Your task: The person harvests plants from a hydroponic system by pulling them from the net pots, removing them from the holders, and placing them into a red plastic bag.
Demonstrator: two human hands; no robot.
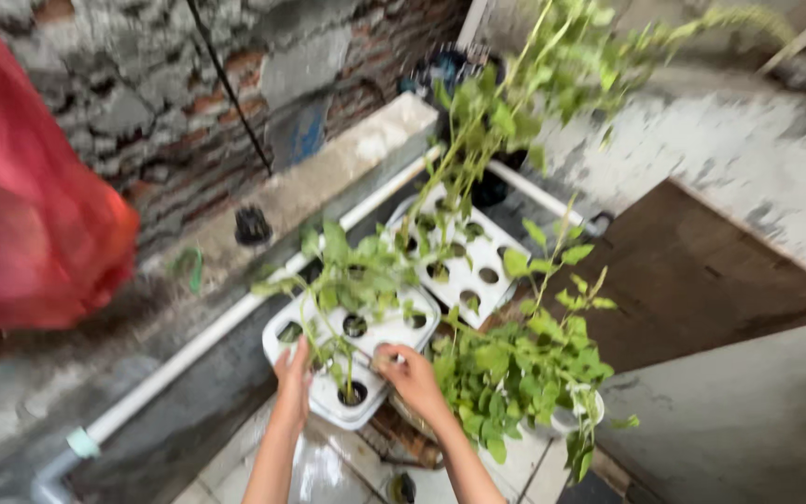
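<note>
1. I see a rough brick wall (170, 103) along the upper left and a worn grey slab (748, 168) on the right, with a white pipe (216, 331) running diagonally between them. A red blur (30, 205) fills the left edge; I cannot tell what it is.
2. Two white planter trays with round holes lie end to end in the middle. The far tray (478, 261) sits up and to the right. The near tray (366, 345) lies straight ahead of both hands, its long axis slanting from lower left to upper right.
3. Leafy green plants (515, 364) crowd the near tray's right side, and taller stems (506, 121) rise from the far one (motion blur softens them all).
4. My left hand (293, 373) rests on the near tray's left rim, fingers loosely spread, gripping nothing that I can make out.
5. My right hand (408, 371) touches the same tray's front right corner, fingers curled at the rim beside a small stem. Both hands are about equally near.
</note>
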